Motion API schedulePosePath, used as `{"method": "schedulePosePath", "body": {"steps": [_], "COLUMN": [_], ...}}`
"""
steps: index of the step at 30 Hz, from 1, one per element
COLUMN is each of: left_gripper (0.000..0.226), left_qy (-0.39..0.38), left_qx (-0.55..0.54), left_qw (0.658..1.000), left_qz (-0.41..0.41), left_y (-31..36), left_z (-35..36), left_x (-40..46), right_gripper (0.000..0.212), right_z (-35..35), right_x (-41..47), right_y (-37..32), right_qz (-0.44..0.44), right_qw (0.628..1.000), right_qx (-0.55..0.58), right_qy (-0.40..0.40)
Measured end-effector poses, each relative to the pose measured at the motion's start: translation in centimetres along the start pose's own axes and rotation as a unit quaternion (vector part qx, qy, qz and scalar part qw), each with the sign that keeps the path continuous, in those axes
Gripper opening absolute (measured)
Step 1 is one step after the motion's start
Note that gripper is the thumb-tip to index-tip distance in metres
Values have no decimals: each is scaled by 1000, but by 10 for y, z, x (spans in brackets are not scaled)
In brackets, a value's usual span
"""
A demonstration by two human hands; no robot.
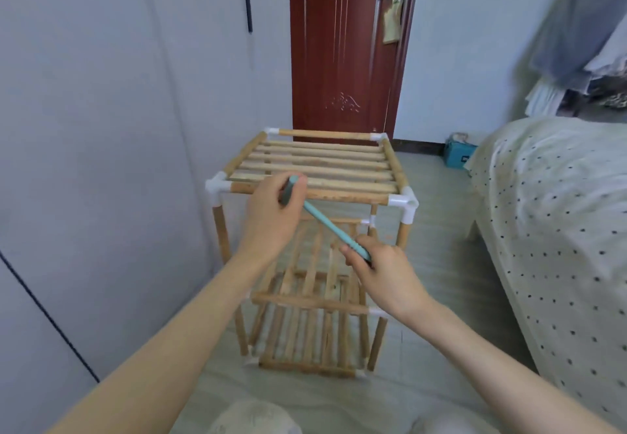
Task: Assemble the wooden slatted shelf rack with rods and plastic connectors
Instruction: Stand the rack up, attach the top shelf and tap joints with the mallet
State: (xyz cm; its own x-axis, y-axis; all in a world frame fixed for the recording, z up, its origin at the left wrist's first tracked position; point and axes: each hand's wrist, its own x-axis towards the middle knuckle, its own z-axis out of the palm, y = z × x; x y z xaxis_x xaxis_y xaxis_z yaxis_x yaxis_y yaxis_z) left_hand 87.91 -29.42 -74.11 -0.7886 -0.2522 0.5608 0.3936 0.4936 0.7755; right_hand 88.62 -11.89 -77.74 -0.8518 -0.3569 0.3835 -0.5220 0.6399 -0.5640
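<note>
Two bare hands hold one small teal mallet [325, 225] above a wooden rack [315, 230] that stands on the pale floor [441, 264] between a grey wall panel [101, 128] and a bed [559, 230] with a dotted cover. The left hand [271, 220] has its fingers curled round the mallet's grey head, in front of the near rail of the top shelf [319, 165]. The right hand [383, 271] grasps the ribbed end of the teal handle, lower and nearer the person, so the tool slants down from upper left to lower right. The rack stands upright with three slatted tiers in sight: the top one with its slats running across, a middle one and a bottom one below it, partly hidden behind the forearms. White plastic connectors join the rods at the corners; the near-left connector [215, 189] and the near-right connector [405, 204] sit at the front ends of the top shelf, each with an upright rod beneath. Behind the rack is a dark red door [342, 43], and a blue box [458, 157] lies on the floor by the foot of the bed.
</note>
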Motion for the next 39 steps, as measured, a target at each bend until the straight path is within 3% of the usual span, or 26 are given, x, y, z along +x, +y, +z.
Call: {"method": "schedulePosePath", "body": {"steps": [4,7,8,10,12,13,16,17,20,21,24,25,26,28,29,30,33,34,36,37,38,39], "left_gripper": [31,44,48,55,57,58,63,65,68,69,70,71,71,71,72,72,72,72,73,74,74,74], "left_qy": [-93,-126,-143,-186,-185,-179,-173,-170,-172,-174,-175,-178,-177,-179,-183,-186,-183,-183,-187,-188,-188,-186], "left_qx": [49,120,178,345,437,447,467,474,483,487,487,487,487,487,486,484,485,487,490,489,488,488], "left_qw": [993,979,967,913,867,862,853,850,844,842,843,843,843,843,842,843,843,842,839,840,841,841], "left_qz": [54,106,109,114,153,158,157,157,154,154,148,145,145,144,144,144,143,144,143,141,141,141], "left_y": [-3,-15,-22,-41,-55,-57,-55,-55,-55,-55,-51,-50,-50,-50,-51,-51,-51,-50,-50,-50,-50,-50], "left_z": [33,46,47,46,47,48,54,55,52,52,54,55,55,54,54,54,57,57,56,55,56,56], "left_x": [16,28,31,29,22,20,24,24,21,20,23,23,22,21,21,21,23,24,23,23,22,23], "right_gripper": [31,29,28,26,27,28,29,28,22,24,31,31,29,30,33,35,28,24,24,24,24,24], "right_z": [-37,-67,-79,-104,-126,-134,-136,-127,-97,-99,-113,-112,-109,-99,-100,-107,-119,-118,-104,-106,-113,-119], "right_x": [-11,-15,-14,-8,0,4,-2,-8,-26,-24,-13,-11,-10,-14,-15,-13,-10,-9,-13,-12,-9,-6], "right_y": [10,22,26,33,40,44,51,55,62,63,56,53,50,56,60,63,55,50,53,57,58,59], "right_qz": [27,38,45,67,90,93,85,111,200,210,153,157,177,231,257,253,182,186,188,222,235,197], "right_qw": [999,997,994,985,983,981,951,948,962,959,939,933,941,964,959,958,923,928,962,959,955,949], "right_qx": [32,3,-6,-14,-49,-73,-89,-111,-153,-159,-66,-56,-61,-58,-57,-56,-52,-74,-79,-77,-54,-61], "right_qy": [0,60,99,158,150,156,285,277,109,109,302,320,280,121,105,126,334,315,180,158,172,240]}}
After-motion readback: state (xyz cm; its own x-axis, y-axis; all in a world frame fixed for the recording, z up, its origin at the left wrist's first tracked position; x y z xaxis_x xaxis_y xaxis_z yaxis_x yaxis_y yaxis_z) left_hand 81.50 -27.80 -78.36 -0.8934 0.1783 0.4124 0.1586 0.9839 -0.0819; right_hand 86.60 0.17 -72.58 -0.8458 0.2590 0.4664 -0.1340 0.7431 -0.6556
